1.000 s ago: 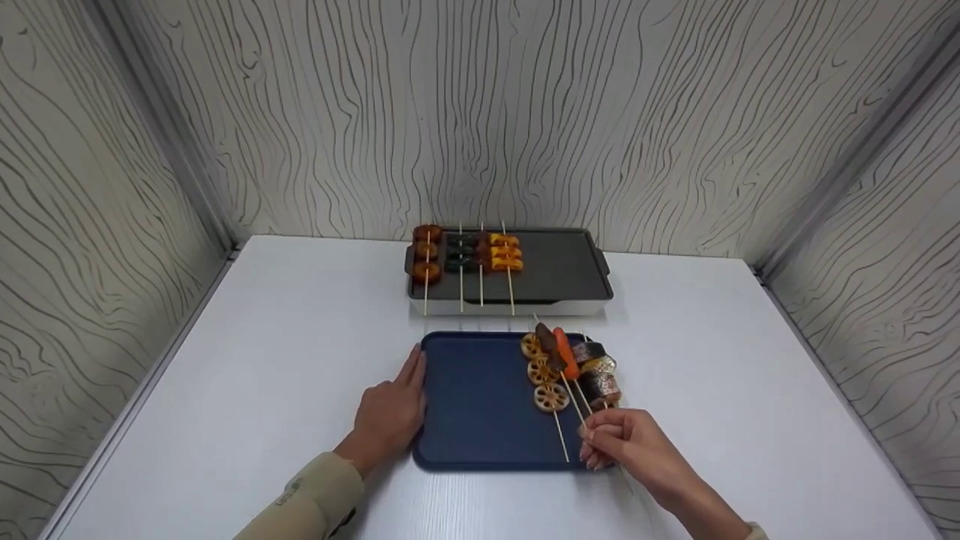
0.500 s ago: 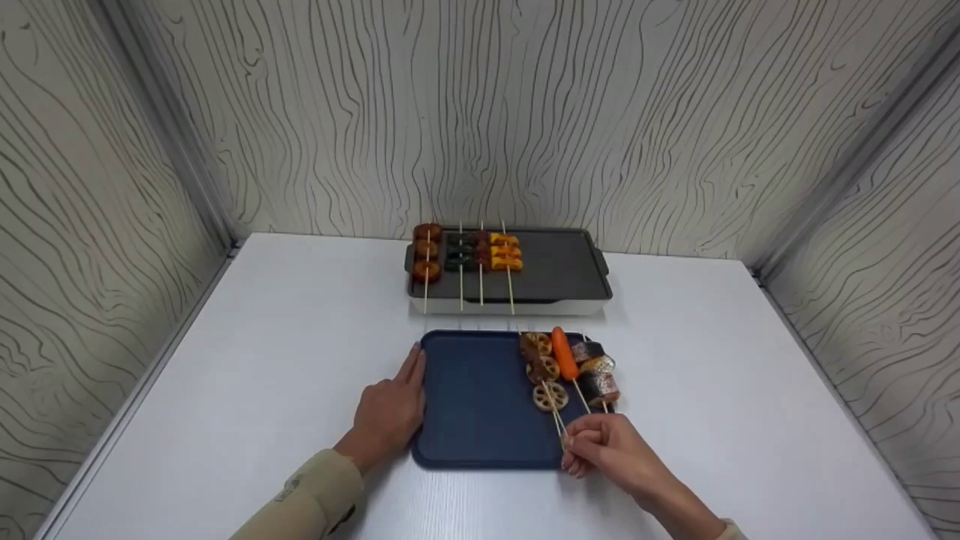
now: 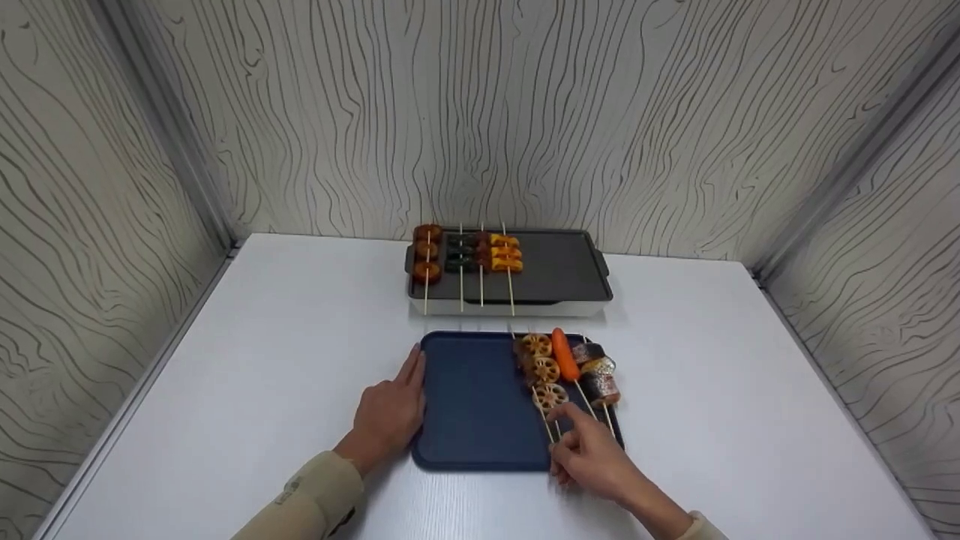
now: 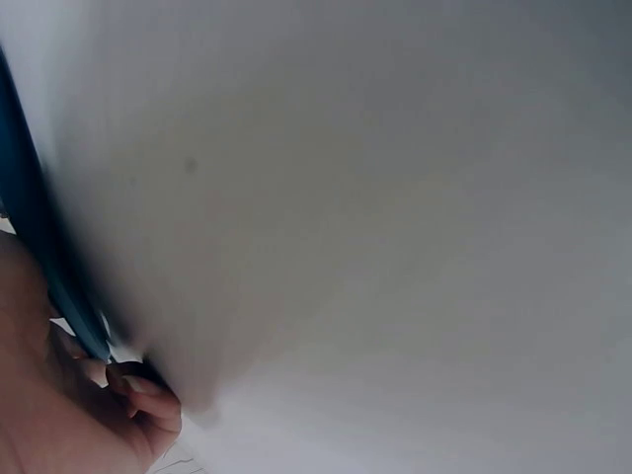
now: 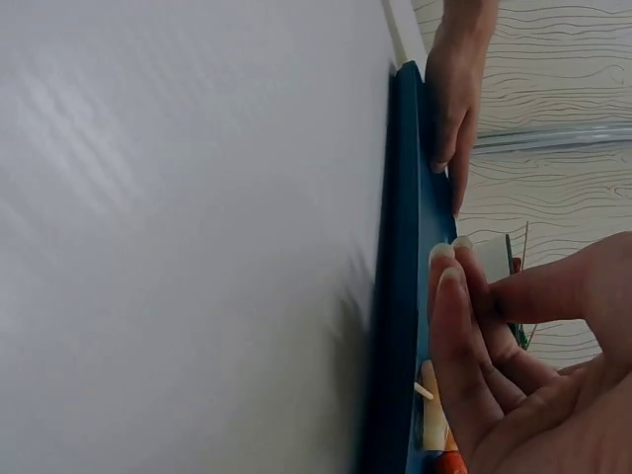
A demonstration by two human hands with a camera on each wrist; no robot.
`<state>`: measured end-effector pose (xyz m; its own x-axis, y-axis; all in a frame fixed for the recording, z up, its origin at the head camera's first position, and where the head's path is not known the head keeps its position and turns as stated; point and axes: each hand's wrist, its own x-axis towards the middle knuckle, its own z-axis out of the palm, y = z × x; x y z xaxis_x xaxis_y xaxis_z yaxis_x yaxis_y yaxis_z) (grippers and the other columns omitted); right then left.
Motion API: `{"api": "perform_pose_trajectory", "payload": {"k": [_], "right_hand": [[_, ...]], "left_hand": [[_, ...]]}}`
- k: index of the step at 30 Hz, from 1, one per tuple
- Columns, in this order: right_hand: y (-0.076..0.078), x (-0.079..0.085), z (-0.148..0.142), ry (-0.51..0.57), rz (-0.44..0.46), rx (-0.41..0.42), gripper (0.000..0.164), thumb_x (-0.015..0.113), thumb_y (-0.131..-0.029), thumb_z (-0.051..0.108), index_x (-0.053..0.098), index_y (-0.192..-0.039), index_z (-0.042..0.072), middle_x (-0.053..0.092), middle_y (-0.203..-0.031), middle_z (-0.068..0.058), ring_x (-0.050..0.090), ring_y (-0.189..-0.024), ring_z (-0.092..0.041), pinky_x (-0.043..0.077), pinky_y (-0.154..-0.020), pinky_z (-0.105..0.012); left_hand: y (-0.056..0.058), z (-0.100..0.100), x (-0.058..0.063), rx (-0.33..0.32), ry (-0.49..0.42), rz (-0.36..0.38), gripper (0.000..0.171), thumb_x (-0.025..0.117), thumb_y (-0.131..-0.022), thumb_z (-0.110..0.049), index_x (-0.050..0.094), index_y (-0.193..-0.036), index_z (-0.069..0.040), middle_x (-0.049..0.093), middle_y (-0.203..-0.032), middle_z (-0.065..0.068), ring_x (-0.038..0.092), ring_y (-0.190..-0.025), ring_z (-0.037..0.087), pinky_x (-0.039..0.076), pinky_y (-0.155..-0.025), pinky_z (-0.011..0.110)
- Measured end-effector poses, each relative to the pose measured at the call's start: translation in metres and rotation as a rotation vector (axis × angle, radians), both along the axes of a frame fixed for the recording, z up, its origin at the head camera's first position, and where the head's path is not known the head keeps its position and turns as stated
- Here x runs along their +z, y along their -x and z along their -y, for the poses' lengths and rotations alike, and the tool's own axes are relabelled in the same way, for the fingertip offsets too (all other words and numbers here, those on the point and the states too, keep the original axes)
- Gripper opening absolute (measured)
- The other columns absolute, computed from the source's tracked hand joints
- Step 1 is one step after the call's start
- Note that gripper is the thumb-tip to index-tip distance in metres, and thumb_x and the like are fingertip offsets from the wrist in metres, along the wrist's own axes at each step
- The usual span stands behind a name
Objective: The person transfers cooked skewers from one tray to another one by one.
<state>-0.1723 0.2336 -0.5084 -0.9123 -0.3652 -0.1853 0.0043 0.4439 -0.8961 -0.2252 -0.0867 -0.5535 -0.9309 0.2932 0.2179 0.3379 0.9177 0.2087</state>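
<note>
On the blue tray (image 3: 480, 405), a brown meat skewer (image 3: 520, 356) lies close along the left of a lotus root skewer (image 3: 545, 370), partly behind its slices. My right hand (image 3: 589, 454) pinches the near end of its stick between thumb and curled fingers, with the forefinger stretched toward the lowest lotus slice. Seen from the right wrist, the thumb meets the fingertips and hides the held part. An orange sausage-shaped skewer (image 3: 564, 355) and a dark, silvery chunk skewer (image 3: 600, 384) lie at the tray's right side. My left hand (image 3: 388, 416) rests with extended fingers against the tray's left edge.
Behind the tray stands a dark griddle (image 3: 562, 262) on a pale base. Its left half carries several skewers: brown rounds (image 3: 427, 251), dark green pieces (image 3: 459, 253), reddish meat (image 3: 482, 251) and yellow pieces (image 3: 506, 253). Wood-patterned panels (image 3: 450, 112) enclose the white table (image 3: 300, 315).
My right hand has carried the brown meat skewer left, across the lotus slices to their left side, and down onto the tray. Its forefinger has straightened. The left hand stays put.
</note>
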Motion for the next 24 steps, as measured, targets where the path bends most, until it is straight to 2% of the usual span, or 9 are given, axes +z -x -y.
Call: {"api": "perform_pose_trajectory", "payload": {"k": [4,7,12,19,24], "right_hand": [[0.002,-0.005,0.002,-0.073,-0.074,0.063,0.025,0.056,-0.098,0.001,0.055,-0.123,-0.001,0.069,-0.068,-0.008,0.064,-0.055,-0.018,0.052,-0.05,-0.028],[0.004,-0.008,0.003,-0.111,-0.109,0.086,0.019,0.056,-0.098,0.001,0.06,-0.116,-0.001,0.069,-0.065,-0.005,0.062,-0.051,-0.014,0.048,-0.046,-0.025],[0.006,-0.009,0.005,-0.161,-0.148,0.097,0.018,0.058,-0.096,0.002,0.063,-0.114,0.0,0.067,-0.061,0.001,0.059,-0.049,-0.01,0.044,-0.045,-0.024],[0.006,-0.011,0.009,-0.245,-0.178,0.092,0.017,0.063,-0.095,0.006,0.066,-0.111,0.003,0.057,-0.056,0.01,0.048,-0.045,-0.005,0.036,-0.043,-0.022],[0.005,-0.012,0.01,-0.299,-0.175,0.094,0.019,0.067,-0.093,0.011,0.068,-0.11,0.004,0.058,-0.059,0.011,0.048,-0.05,-0.005,0.037,-0.048,-0.023]], "left_hand": [[0.001,0.0,-0.001,-0.003,-0.002,0.013,0.054,0.051,-0.105,-0.02,0.043,-0.154,0.0,0.04,-0.162,0.01,0.035,-0.051,0.015,0.034,-0.048,0.032],[0.002,0.0,-0.003,-0.004,0.0,-0.005,0.054,0.052,-0.104,-0.019,0.044,-0.153,0.0,0.041,-0.161,0.01,0.034,-0.049,0.014,0.033,-0.047,0.031],[0.002,0.0,-0.004,0.004,0.01,-0.048,0.053,0.052,-0.103,-0.019,0.046,-0.152,0.0,0.043,-0.16,0.009,0.033,-0.047,0.013,0.032,-0.044,0.03],[0.002,0.0,-0.003,0.005,0.0,-0.034,0.053,0.051,-0.104,-0.018,0.045,-0.153,-0.001,0.043,-0.16,0.009,0.032,-0.048,0.013,0.032,-0.045,0.03],[0.002,0.0,-0.002,0.007,0.007,-0.026,0.053,0.051,-0.104,-0.019,0.045,-0.153,-0.001,0.043,-0.16,0.009,0.032,-0.048,0.013,0.032,-0.045,0.03]]}}
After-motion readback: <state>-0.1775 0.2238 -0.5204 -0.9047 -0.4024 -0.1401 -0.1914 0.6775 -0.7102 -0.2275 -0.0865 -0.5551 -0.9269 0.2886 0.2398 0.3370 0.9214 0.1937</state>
